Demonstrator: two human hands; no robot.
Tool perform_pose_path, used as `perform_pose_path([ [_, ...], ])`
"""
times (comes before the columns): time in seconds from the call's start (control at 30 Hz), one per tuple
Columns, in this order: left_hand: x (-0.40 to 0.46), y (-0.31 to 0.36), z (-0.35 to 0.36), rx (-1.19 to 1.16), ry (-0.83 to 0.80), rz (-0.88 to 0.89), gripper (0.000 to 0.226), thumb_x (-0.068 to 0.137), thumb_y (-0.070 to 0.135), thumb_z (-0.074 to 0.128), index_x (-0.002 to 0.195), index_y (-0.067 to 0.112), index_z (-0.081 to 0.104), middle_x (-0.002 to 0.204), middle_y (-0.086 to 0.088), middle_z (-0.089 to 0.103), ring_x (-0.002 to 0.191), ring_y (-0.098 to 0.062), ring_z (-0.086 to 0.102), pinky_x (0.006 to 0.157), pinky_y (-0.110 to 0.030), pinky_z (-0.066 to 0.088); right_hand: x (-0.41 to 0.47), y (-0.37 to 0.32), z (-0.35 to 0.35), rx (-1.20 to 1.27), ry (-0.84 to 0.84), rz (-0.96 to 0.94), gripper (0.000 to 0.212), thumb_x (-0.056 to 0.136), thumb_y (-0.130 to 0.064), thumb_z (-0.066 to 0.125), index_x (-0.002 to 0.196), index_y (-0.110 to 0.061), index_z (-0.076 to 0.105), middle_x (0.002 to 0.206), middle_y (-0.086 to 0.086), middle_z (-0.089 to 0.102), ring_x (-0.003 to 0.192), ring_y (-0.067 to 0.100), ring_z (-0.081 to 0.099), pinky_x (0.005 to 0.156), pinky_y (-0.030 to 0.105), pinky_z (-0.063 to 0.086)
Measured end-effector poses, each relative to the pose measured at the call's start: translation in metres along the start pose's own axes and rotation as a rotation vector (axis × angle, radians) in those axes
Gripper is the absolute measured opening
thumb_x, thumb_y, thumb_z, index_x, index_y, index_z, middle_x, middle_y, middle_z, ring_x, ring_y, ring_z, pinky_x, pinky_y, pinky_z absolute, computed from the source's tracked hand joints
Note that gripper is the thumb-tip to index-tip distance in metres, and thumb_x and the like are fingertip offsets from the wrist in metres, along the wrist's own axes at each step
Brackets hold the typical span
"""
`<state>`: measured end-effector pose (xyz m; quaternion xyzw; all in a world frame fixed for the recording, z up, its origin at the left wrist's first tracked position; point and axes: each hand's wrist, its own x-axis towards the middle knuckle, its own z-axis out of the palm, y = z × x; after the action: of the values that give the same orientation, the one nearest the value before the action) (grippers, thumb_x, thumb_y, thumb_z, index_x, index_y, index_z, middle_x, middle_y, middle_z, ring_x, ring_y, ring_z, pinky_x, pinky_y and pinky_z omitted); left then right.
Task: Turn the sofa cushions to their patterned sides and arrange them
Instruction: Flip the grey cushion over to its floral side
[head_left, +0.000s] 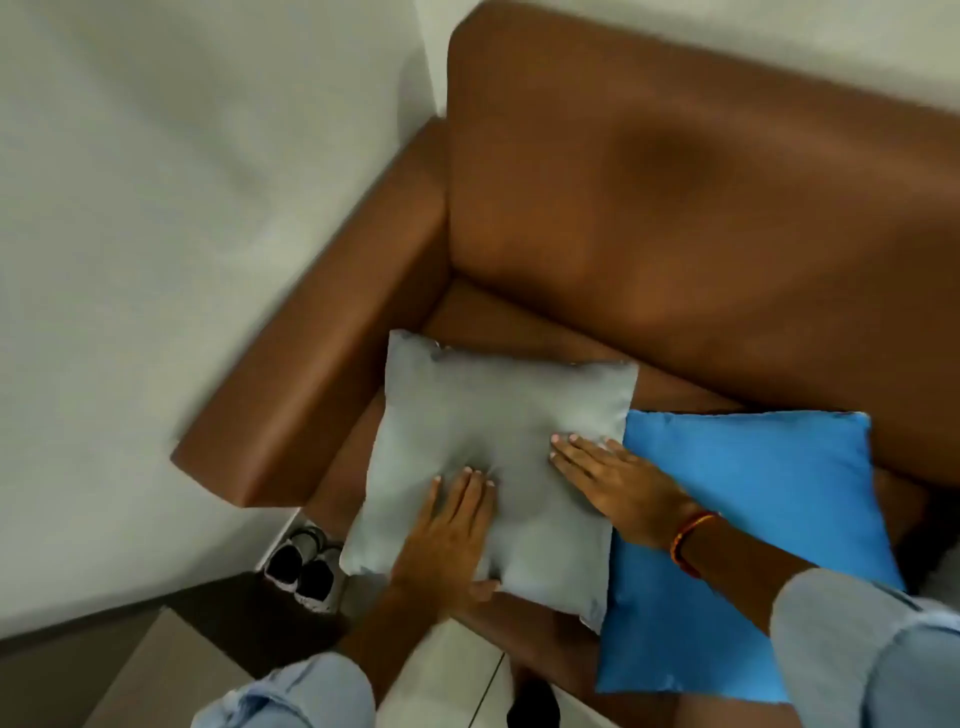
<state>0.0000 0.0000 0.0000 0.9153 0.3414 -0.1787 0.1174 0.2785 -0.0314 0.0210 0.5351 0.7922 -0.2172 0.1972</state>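
A plain grey cushion (483, 415) lies flat on the seat of a brown leather sofa (675, 208), near its left armrest. My left hand (447, 540) rests flat on the cushion's near edge, thumb at its front rim. My right hand (608, 480) lies palm down on the cushion's right side, fingers spread. A plain blue cushion (753, 519) lies on the seat to the right, its left edge tucked under the grey one. No patterned side shows on either cushion.
The sofa's left armrest (322, 358) runs beside a white wall (182, 182). A pair of shoes (304, 566) sits on the floor beside the sofa's front left corner. Pale floor tiles (447, 670) show below.
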Motion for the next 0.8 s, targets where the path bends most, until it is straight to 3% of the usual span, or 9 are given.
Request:
perform_pose_path([
  [0.03, 0.004, 0.005, 0.014, 0.040, 0.030, -0.027, 0.138, 0.070, 0.079, 0.072, 0.163, 0.000, 0.007, 0.171, -0.025, 0.021, 0.159, -0.041, 0.017, 0.127, -0.066, 0.015, 0.005, 0.001, 0.011, -0.056, 0.049, 0.016, 0.096, 0.091, 0.011, 0.044, 0.167, -0.013, -0.008, 0.178, 0.007, -0.011, 0.166, 0.029, 0.000, 0.134, 0.051, 0.015],
  [0.13, 0.017, 0.017, 0.050, 0.057, 0.032, -0.121, 0.156, 0.069, 0.074, 0.079, 0.158, -0.002, -0.025, 0.168, -0.028, -0.015, 0.159, -0.044, -0.008, 0.125, -0.069, -0.004, 0.018, 0.010, 0.055, -0.116, 0.239, 0.049, 0.102, 0.083, 0.011, 0.055, 0.168, -0.011, 0.005, 0.178, 0.009, 0.004, 0.164, 0.029, 0.012, 0.128, 0.056, 0.029],
  [0.3, 0.028, 0.009, 0.049, 0.107, 0.173, -0.128, 0.122, 0.063, 0.056, 0.092, 0.154, -0.001, 0.034, 0.159, -0.025, 0.045, 0.148, -0.040, 0.044, 0.113, -0.063, 0.045, 0.040, 0.007, 0.081, -0.118, 0.435, 0.074, 0.098, 0.076, 0.010, 0.051, 0.167, -0.006, 0.018, 0.176, 0.012, 0.018, 0.162, 0.032, 0.022, 0.125, 0.059, 0.034],
  [0.37, 0.025, -0.007, 0.034, 0.052, 0.224, -0.070, 0.122, 0.063, 0.060, 0.088, 0.157, 0.002, 0.036, 0.160, -0.023, 0.046, 0.150, -0.039, 0.041, 0.111, -0.065, 0.046, 0.042, 0.013, 0.080, -0.081, 0.454, 0.079, 0.102, 0.079, 0.002, 0.063, 0.168, -0.009, 0.014, 0.178, 0.009, 0.013, 0.163, 0.031, 0.019, 0.128, 0.059, 0.029],
  [0.47, 0.024, -0.050, -0.011, -0.101, 0.402, -0.056, 0.118, 0.064, 0.052, 0.079, 0.162, 0.016, 0.024, 0.166, -0.019, 0.036, 0.157, -0.035, 0.027, 0.115, -0.075, 0.033, 0.044, 0.039, 0.063, 0.102, 0.510, 0.092, 0.115, 0.081, -0.040, 0.075, 0.169, -0.020, 0.003, 0.179, -0.001, 0.009, 0.164, 0.025, 0.016, 0.130, 0.056, 0.017],
  [0.57, 0.030, -0.093, -0.065, -0.283, 0.654, -0.116, 0.089, 0.087, 0.061, 0.061, 0.160, 0.021, 0.028, 0.165, -0.018, 0.030, 0.153, -0.039, 0.030, 0.123, -0.072, 0.017, 0.061, 0.056, 0.028, 0.627, 0.615, 0.199, 0.098, 0.082, -0.062, 0.061, 0.165, -0.038, 0.016, 0.173, -0.016, 0.020, 0.162, 0.013, 0.015, 0.133, 0.042, 0.007],
  [0.63, 0.042, -0.112, -0.096, -0.213, 0.643, -0.065, 0.096, 0.088, 0.079, 0.052, 0.160, 0.019, 0.030, 0.165, -0.016, 0.030, 0.155, -0.039, 0.029, 0.123, -0.071, 0.015, 0.082, 0.063, 0.000, 0.969, 0.717, 0.263, 0.076, 0.092, -0.043, 0.065, 0.160, -0.033, 0.030, 0.168, -0.006, 0.033, 0.161, 0.024, 0.024, 0.134, 0.045, 0.009],
  [0.7, 0.054, -0.123, -0.117, -0.086, 0.506, -0.049, 0.122, 0.072, 0.091, 0.059, 0.163, 0.017, 0.023, 0.168, -0.017, 0.027, 0.156, -0.041, 0.026, 0.123, -0.071, 0.018, 0.100, 0.069, -0.025, 1.037, 0.747, 0.290, 0.061, 0.097, -0.016, 0.069, 0.153, -0.009, 0.047, 0.159, 0.014, 0.049, 0.152, 0.036, 0.042, 0.130, 0.055, 0.025],
  [0.8, 0.076, -0.135, -0.146, -0.057, 0.496, -0.125, 0.123, 0.068, 0.069, 0.082, 0.162, 0.013, 0.025, 0.153, -0.018, 0.049, 0.137, -0.042, 0.052, 0.109, -0.060, 0.042, 0.109, 0.077, -0.055, 0.903, 0.819, 0.405, 0.038, 0.097, -0.007, 0.066, 0.135, -0.005, 0.066, 0.122, 0.012, 0.069, 0.125, 0.038, 0.060, 0.111, 0.050, 0.045],
])
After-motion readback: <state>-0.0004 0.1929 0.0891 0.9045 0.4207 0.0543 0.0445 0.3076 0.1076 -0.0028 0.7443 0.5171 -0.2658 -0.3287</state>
